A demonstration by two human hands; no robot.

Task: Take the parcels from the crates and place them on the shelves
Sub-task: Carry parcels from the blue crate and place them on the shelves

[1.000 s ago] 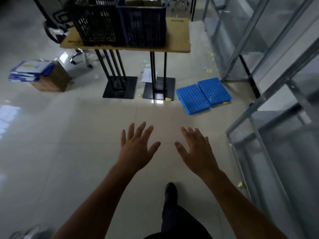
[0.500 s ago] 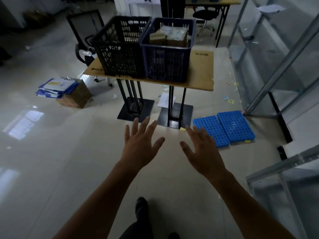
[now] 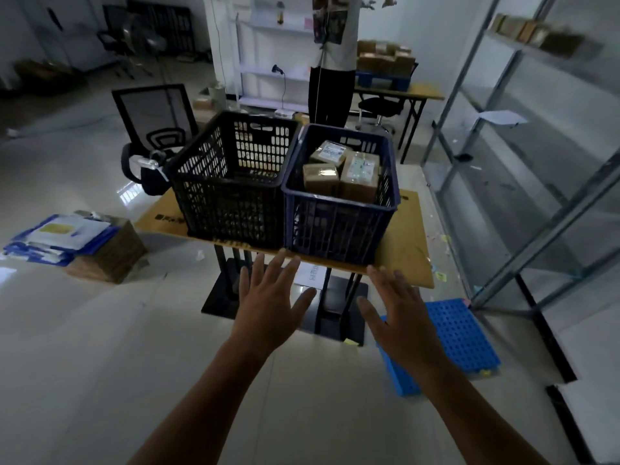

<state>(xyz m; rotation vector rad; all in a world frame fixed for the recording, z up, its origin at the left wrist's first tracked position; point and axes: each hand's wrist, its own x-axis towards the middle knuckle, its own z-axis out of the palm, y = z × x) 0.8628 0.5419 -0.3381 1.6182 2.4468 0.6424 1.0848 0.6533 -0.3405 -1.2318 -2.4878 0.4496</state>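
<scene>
Approach step, nothing in hand yet. Left hand (image 3: 268, 307) and right hand (image 3: 399, 317) are spread and empty at lower centre, short of the worktop (image 3: 406, 250). Parcels (image 3: 345, 172) sit in the blue crate (image 3: 335, 226), centre frame. Next: reach over the rim, grip one, carry it to the shelves (image 3: 536, 162) on the right.

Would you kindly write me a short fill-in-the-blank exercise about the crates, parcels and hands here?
1. From the camera, the black plastic crate stands to the ____ of the dark blue plastic crate.
2. The brown cardboard parcels lie in the crate coloured ____.
3. The left hand and right hand, fingers spread, hold ____.
Missing words: left; blue; nothing.
</scene>
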